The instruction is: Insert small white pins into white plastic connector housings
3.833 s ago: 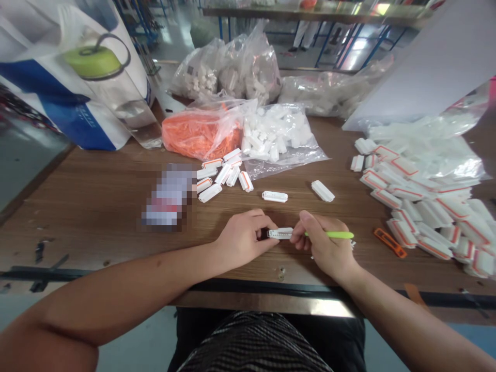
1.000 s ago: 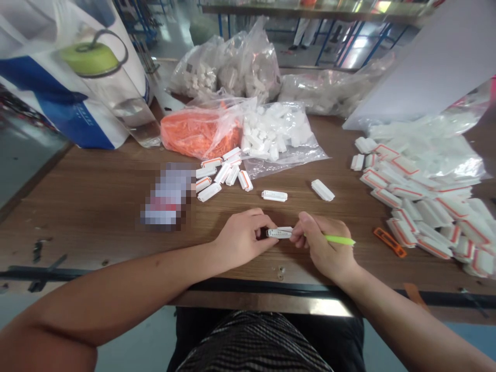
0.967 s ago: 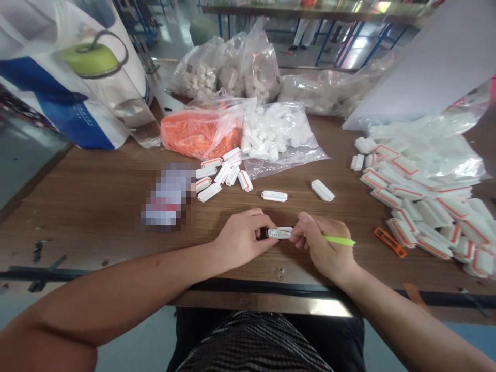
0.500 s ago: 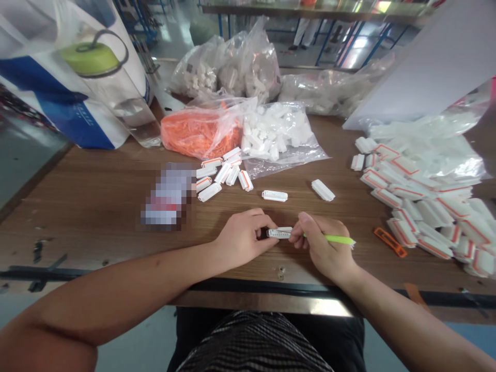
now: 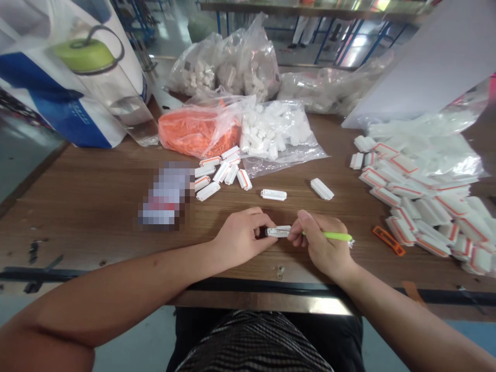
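Two grips share one white part (image 5: pixel 278 232) over the table's (image 5: pixel 96 206) near edge.
The left grip (image 5: pixel 242 238) clamps its left end; the right grip (image 5: pixel 321 244), clenched round a green pick (image 5: pixel 335 236), touches the right end. Likely trouble: the pick skids off slick plastic and jabs a left finger, or flicks the part away. No writing is readable; the pack (image 5: pixel 166 195) left of the left grip is blurred.

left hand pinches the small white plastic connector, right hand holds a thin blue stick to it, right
The head view shows the right hand holding a thin green stick, not blue; the left hand pinches the small white plastic connector.
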`<state>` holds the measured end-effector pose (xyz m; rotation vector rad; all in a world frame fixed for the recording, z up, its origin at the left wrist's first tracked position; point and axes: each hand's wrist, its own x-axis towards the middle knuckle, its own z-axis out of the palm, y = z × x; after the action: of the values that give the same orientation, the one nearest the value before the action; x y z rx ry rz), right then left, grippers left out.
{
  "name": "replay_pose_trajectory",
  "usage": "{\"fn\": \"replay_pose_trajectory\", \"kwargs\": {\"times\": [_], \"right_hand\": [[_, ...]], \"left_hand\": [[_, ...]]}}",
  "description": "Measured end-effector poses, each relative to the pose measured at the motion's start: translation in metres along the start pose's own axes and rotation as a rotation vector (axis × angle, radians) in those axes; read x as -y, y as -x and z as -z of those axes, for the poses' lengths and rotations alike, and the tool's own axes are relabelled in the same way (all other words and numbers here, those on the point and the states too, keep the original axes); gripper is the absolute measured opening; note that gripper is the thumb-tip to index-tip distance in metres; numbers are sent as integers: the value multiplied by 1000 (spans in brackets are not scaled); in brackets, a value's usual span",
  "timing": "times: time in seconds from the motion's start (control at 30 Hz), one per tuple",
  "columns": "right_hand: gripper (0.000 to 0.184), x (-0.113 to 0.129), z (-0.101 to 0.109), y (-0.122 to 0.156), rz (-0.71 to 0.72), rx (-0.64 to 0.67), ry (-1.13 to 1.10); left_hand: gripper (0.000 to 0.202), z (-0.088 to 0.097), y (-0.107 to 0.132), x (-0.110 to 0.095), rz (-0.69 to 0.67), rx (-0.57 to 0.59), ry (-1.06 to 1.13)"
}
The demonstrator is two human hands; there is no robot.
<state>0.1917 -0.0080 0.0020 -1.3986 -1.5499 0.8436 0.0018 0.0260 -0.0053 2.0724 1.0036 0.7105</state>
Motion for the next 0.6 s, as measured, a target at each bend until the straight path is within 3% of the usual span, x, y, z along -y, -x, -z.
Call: {"fn": "replay_pose_trajectory", "kwargs": {"times": [0.2, 0.6], "right_hand": [[50, 0, 5, -3, -43, -89, -71], [50, 2, 3, -3, -98, -45, -58]], "left_hand": [[9, 2, 0, 1, -12, 4, -4], [6, 2, -1, 0, -15, -5, -4]]}}
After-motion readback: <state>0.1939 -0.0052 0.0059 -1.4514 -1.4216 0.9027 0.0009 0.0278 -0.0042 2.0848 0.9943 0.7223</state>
